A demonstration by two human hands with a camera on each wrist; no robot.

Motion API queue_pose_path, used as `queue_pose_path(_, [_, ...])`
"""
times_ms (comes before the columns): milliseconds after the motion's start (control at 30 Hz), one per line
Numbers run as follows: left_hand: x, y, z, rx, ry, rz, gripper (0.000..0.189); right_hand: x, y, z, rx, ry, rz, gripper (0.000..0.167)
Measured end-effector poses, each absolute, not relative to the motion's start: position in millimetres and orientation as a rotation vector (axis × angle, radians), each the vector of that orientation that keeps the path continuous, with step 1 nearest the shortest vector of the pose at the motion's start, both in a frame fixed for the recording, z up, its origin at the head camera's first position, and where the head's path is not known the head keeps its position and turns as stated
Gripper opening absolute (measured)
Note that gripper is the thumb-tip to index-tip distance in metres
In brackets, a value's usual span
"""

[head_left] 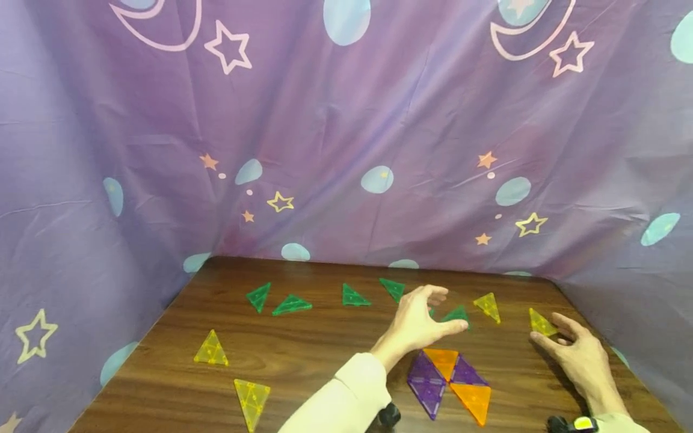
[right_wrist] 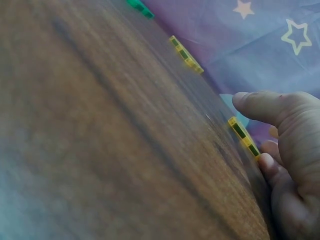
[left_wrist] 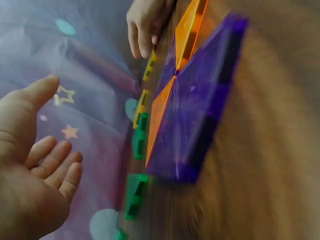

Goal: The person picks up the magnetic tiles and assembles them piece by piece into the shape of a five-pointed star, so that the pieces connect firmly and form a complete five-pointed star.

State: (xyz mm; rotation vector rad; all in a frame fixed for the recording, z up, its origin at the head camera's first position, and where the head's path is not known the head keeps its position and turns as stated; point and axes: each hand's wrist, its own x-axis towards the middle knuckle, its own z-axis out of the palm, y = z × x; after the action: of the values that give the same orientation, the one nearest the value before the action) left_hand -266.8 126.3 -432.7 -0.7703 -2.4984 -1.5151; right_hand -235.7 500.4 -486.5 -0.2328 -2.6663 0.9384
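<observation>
My left hand (head_left: pixel 417 322) hovers above the table, fingers spread and holding nothing. In the left wrist view, its palm (left_wrist: pixel 30 195) faces the camera. Below it, purple triangle tiles (head_left: pixel 428 394) and orange triangle tiles (head_left: pixel 474 402) lie joined in a fan around one point. A green triangle tile (head_left: pixel 457 315) lies by its thumb, and another behind it is partly hidden. At the table's right, my right hand (head_left: pixel 585 355) reaches to a yellow triangle tile (head_left: pixel 538 323). The right wrist view has its lower fingertips at that tile's end (right_wrist: pixel 245 138), with the thumb apart from it.
Further green triangle tiles (head_left: pixel 292 305) are spread along the back of the table (head_left: pixel 325 349). One yellow tile (head_left: pixel 489 307) lies at the back right; two more, one nearer the front (head_left: pixel 251 402), are at the left. A purple patterned cloth (head_left: pixel 303 120) hangs behind and beside the table.
</observation>
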Motion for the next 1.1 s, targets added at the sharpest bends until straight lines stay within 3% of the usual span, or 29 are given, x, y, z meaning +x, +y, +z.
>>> queue_pose_path(333, [-305.8, 175.9, -450.7, -0.607, -2.586, -1.541, 0.069, -242.1, 488.9, -486.5, -0.214, -2.67, 0.959, 0.092])
queue_pose_path(800, [-330.3, 209.6, -453.2, -0.85, -2.629, -1.424, 0.083, -240.1, 486.5, -484.5, -0.179, -2.669, 0.921, 0.088])
queue_pose_path(1100, [-334.1, 233.8, -460.9, -0.893, -2.715, -1.121, 0.069, -232.7, 495.3, -483.8, -0.185, -2.721, 0.901, 0.088])
